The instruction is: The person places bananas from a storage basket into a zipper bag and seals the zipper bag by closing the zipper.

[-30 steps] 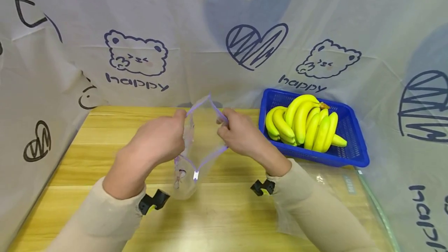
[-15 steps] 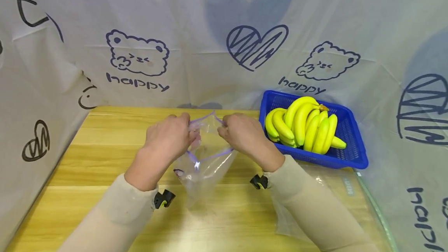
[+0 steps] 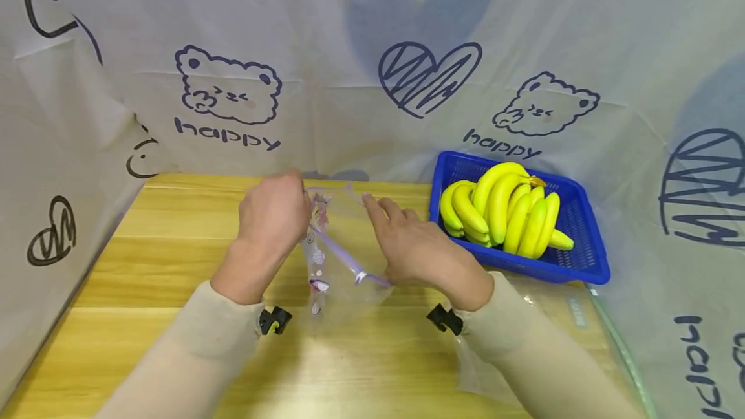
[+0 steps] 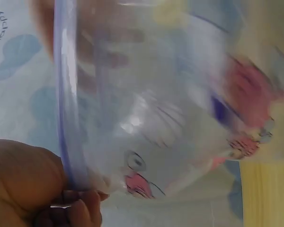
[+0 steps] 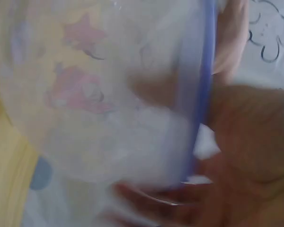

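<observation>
A clear zip bag (image 3: 349, 257) with a purple zip strip, a white slider and small pink and purple prints hangs between the hands over the wooden table. My left hand (image 3: 273, 238) grips the bag's left edge at the zip; in the left wrist view the left hand (image 4: 33, 184) pinches the lower corner beside the purple strip. At the bag's right side, my right hand (image 3: 425, 251) has its fingers stretched out. The right wrist view is blurred: the right hand (image 5: 255, 142) has its thumb seen through the plastic, fingers around the mouth's edge.
A blue plastic basket (image 3: 590, 238) holding several bananas (image 3: 500, 202) stands at the table's back right. Another clear bag (image 3: 559, 306) with a green strip lies in front of it, partly under the right forearm. A printed white cloth (image 3: 332, 37) hangs behind the table (image 3: 174, 244).
The right hand has let go its pinch and straightened its fingers at the bag's right side. The bag's mouth and slider have shifted right, while the left hand keeps its hold.
</observation>
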`<state>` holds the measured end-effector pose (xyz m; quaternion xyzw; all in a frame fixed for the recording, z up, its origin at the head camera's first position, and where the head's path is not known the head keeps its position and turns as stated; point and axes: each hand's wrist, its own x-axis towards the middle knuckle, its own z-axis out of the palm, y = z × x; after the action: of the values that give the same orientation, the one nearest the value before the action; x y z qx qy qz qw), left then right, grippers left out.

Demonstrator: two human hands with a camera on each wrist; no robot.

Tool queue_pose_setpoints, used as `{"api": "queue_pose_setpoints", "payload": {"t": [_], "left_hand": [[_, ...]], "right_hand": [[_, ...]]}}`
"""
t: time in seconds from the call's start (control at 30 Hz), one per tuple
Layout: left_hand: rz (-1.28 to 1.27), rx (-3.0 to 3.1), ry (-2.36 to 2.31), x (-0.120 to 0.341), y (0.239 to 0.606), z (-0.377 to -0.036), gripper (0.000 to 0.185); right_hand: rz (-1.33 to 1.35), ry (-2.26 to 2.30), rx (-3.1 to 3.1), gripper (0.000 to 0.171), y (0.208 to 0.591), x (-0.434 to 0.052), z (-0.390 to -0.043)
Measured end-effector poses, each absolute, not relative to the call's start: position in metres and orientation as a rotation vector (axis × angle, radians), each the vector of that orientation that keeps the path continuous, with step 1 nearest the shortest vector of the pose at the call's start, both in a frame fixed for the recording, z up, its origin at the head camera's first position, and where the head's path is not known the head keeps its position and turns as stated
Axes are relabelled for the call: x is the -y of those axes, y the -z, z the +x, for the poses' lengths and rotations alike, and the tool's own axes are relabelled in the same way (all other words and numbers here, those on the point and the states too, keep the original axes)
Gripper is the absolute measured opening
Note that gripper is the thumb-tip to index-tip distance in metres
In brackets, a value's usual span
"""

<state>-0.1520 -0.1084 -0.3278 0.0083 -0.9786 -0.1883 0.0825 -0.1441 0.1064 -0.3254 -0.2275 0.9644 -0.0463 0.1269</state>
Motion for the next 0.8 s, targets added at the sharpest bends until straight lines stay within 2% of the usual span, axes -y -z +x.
{"api": "queue_pose_setpoints", "payload": {"t": [0.13,0.17,0.2,0.27,0.4,0.6,0.8], "left_hand": [[-0.039,2.943,0.596,0.105,0.324,-0.146,0.018],[-0.044,2.969,0.600,0.106,0.323,-0.142,0.018],[-0.049,2.996,0.603,0.106,0.321,-0.138,0.017],[-0.072,3.046,0.597,0.108,0.319,-0.130,0.016],[-0.073,3.077,0.519,0.115,0.320,-0.122,0.017],[-0.116,2.992,0.382,0.110,0.335,-0.126,0.025],[-0.162,2.907,0.336,0.100,0.351,-0.132,0.018]], "right_hand": [[-0.611,0.370,-3.047,0.034,0.327,-0.107,-0.158],[-0.599,0.430,-3.090,0.017,0.329,-0.106,-0.163],[-0.592,0.469,-3.124,0.010,0.331,-0.106,-0.167],[-0.593,0.504,-3.159,0.017,0.336,-0.105,-0.174],[-0.547,0.435,-3.219,0.016,0.342,-0.108,-0.185],[-0.507,0.403,-3.213,0.017,0.350,-0.111,-0.192],[-0.548,0.362,-3.209,0.018,0.358,-0.108,-0.194]]}}
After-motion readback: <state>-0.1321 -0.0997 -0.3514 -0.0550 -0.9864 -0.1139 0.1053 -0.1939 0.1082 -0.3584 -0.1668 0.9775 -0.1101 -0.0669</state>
